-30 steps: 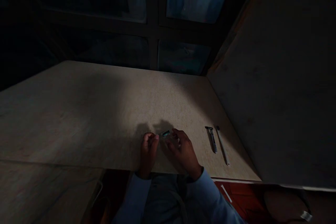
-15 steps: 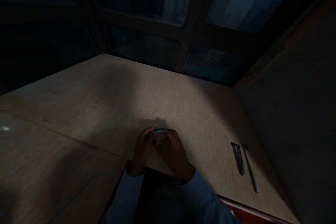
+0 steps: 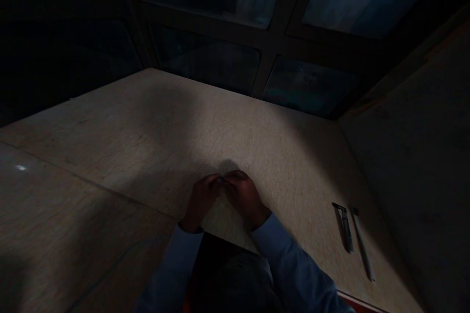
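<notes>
My left hand (image 3: pixel 201 200) and my right hand (image 3: pixel 245 196) meet over the pale stone-like surface (image 3: pixel 235 132), fingertips pinched together. Between the fingertips is a small dark thing (image 3: pixel 222 179), mostly hidden by the fingers and too dim to name. Both hands are closed, with the thumbs and fingers pressed inward. Their shadow falls on the surface just beyond them. Blue sleeves cover both forearms.
At the right lie a dark T-shaped razor (image 3: pixel 345 229) and a slim stick like a toothbrush (image 3: pixel 363 247), side by side. A thin cord (image 3: pixel 110 264) runs at the lower left. Dark window frames (image 3: pixel 273 54) stand behind; a wall (image 3: pixel 411 156) rises at right.
The greenish-topped small item seen between my hands earlier now shows only as a dark bit at the fingertips. My hands have turned and drawn together. The view has shifted slightly.
</notes>
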`<control>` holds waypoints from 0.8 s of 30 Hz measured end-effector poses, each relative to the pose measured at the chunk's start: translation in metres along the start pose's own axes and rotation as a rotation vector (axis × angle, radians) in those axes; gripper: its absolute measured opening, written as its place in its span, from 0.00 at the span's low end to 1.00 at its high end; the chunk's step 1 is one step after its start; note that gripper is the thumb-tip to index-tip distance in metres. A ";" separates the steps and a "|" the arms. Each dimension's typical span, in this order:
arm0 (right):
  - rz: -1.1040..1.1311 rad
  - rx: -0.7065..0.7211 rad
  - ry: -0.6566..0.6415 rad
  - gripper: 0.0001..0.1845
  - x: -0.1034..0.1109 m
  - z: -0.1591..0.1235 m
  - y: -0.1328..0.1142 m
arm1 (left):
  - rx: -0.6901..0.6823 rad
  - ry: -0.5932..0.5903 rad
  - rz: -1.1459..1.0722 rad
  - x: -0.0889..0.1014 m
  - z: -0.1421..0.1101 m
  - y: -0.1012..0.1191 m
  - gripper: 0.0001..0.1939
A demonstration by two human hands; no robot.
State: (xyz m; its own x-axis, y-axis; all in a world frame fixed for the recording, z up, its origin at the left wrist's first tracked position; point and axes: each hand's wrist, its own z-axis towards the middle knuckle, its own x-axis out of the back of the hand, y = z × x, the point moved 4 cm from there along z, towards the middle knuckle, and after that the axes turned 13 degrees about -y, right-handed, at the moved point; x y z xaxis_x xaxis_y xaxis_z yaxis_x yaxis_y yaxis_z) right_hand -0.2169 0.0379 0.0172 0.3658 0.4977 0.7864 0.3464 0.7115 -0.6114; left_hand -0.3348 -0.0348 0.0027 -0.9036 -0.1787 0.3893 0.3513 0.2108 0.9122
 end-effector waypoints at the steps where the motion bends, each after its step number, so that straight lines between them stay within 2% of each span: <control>1: 0.001 -0.008 -0.001 0.11 -0.001 0.001 0.001 | 0.005 0.009 0.013 0.000 0.000 -0.001 0.19; 5: 0.003 -0.024 -0.029 0.11 -0.003 0.006 0.003 | 0.020 0.085 0.134 0.000 -0.001 -0.007 0.17; 9: -0.007 0.003 -0.065 0.10 -0.005 0.012 0.006 | -0.025 0.157 0.267 -0.003 -0.005 -0.011 0.18; 15: 0.061 0.010 -0.060 0.08 -0.009 0.016 0.009 | -0.027 0.085 0.389 -0.005 -0.014 -0.020 0.27; 20: 0.130 0.068 -0.043 0.07 -0.011 0.013 0.006 | -0.030 0.074 0.416 -0.002 -0.013 -0.021 0.21; 24: 0.208 0.071 0.040 0.07 -0.006 0.010 0.016 | -0.063 0.108 0.374 0.001 -0.013 -0.020 0.19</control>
State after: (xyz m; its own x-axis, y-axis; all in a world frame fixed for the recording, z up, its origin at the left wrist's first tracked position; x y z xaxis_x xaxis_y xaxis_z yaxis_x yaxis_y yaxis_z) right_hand -0.2227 0.0510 0.0035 0.4575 0.6186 0.6387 0.1985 0.6291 -0.7515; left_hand -0.3396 -0.0517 -0.0132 -0.6803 -0.2015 0.7047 0.6689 0.2221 0.7094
